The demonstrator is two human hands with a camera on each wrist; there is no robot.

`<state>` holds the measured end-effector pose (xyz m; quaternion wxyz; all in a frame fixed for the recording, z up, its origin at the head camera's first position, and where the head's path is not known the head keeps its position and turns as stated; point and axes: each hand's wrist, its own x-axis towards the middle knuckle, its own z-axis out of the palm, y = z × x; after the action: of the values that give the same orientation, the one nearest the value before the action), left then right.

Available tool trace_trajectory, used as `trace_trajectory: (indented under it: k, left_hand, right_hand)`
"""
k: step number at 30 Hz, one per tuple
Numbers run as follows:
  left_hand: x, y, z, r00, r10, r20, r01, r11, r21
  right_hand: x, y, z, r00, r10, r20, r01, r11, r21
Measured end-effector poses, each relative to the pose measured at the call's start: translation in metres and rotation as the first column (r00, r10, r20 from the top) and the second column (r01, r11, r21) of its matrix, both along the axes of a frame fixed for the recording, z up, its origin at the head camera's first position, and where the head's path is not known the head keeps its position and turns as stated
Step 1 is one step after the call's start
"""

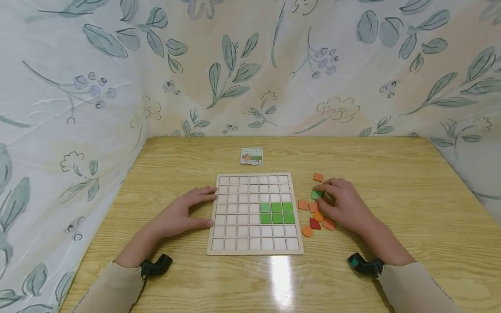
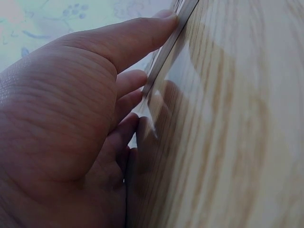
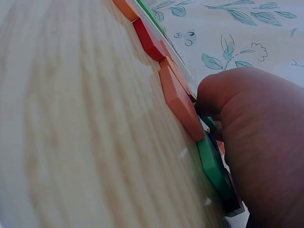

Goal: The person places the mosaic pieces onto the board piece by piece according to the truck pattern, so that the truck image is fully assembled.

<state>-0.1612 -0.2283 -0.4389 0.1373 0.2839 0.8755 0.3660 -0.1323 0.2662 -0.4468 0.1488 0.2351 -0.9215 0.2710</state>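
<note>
Our right hand pinches a small, flat green square just right of a pale wooden grid board. Our left hand, thumb and fingers spread, touches the board's left edge. Six green squares, one paler, sit inside in two rows; orange pieces lie nearby. A picture card lies beyond.

On a tabletop before a fabric backdrop at 12 o'clock, a grid board carries six tiles in two rows of three, reaching its 3 o'clock edge. A card lies beyond the board at 12 o'clock; loose pieces spread from 2 to 4 o'clock. The left hand touches the edge at 9 o'clock, while the right hand, at 3, holds another tile.
</note>
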Motion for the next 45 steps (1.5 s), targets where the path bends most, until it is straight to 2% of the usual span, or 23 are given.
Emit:
trace_trajectory:
  k: [14,20,28,36,45]
  left_hand:
    - [0.0,0.0,0.001,1.0,-0.002,0.006,0.002,1.0,0.004]
    - [0.0,0.001,-0.002,1.0,0.0,0.002,0.0,1.0,0.001]
    - [-0.001,0.001,-0.004,1.0,0.007,0.0,-0.007,1.0,-0.008]
    - [-0.001,-0.001,-0.003,1.0,0.008,-0.005,-0.008,1.0,-0.02]
    - [-0.001,0.001,-0.002,1.0,-0.001,-0.015,0.0,1.0,-0.014]
  right_hand:
    - [-0.001,-0.001,-0.002,0.999,-0.008,0.053,0.011,0.998,-0.054]
    - [0.0,-0.005,0.0,0.998,0.042,0.039,-0.038,0.995,-0.092]
    - [-0.002,-0.019,0.003,0.993,0.088,0.077,-0.081,0.992,-0.095]
    - [-0.004,-0.035,0.001,0.993,0.095,0.072,-0.089,0.993,-0.083]
    - [-0.003,-0.052,0.006,0.984,0.126,0.129,-0.112,0.988,-0.109]
